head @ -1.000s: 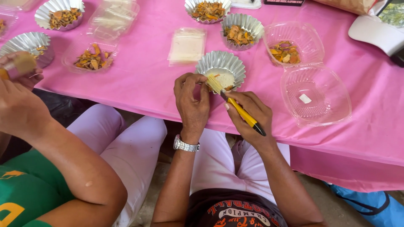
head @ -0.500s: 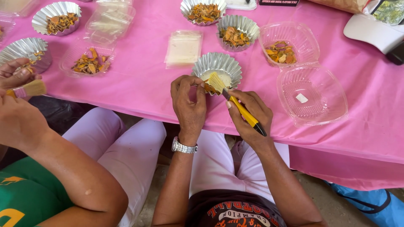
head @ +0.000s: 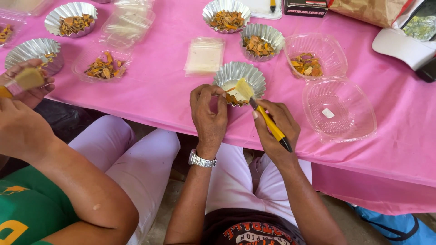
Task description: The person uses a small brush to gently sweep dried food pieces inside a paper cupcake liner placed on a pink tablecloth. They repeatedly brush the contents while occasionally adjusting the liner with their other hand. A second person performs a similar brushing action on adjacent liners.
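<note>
Near the surface edge, the left hand [head: 209,111] pinches small orange pieces [head: 232,98] at the rim of a fluted foil cup [head: 240,77]; the right hand [head: 277,127] grips a yellow-handled brush [head: 268,124], bristles now lowered onto the pieces. Since a second ago both hands have closed toward the cup. Beyond, filled foil cups [head: 262,41] and clear clamshell trays [head: 338,111] rest on the pink surface [head: 159,77].

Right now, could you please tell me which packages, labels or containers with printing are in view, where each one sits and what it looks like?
Dark box: top edge of the pink table, flat, black with pale printing.
Brown paper bag: top right, crumpled, tan.
Clear plastic sleeves: table centre, flat square stack, see-through.
Clear clamshell box: right of the person's hands, open, with a small white sticker inside the near half.
No screens show.
</note>
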